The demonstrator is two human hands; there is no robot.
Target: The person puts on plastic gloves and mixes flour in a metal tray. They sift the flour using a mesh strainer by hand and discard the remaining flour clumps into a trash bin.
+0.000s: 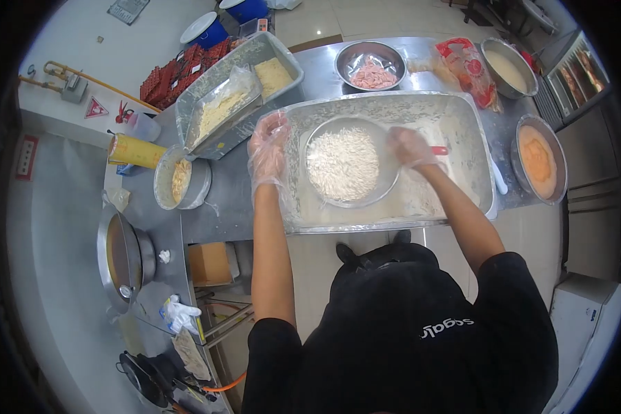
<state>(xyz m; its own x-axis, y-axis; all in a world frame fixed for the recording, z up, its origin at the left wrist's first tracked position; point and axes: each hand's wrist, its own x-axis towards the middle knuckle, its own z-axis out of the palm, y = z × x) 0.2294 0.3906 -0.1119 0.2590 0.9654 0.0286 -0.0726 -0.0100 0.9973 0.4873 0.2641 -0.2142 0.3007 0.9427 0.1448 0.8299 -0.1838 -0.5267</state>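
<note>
A round sieve lies in a large metal tray, full of pale flour-coated strips. My left hand, in a clear plastic glove, is at the tray's left rim with its fingers curled over the edge. At the sieve's right rim is my right hand, gloved too and blurred by motion; its fingers look bent, but their grip does not show clearly. Just right of that hand a red handle sticks out over the white flour.
Behind the tray stand a bowl of pink meat strips and a red plastic bag. Bowls of orange and cream mixture are at right. A grey bin and a yellow-rimmed pot stand left, near a wok.
</note>
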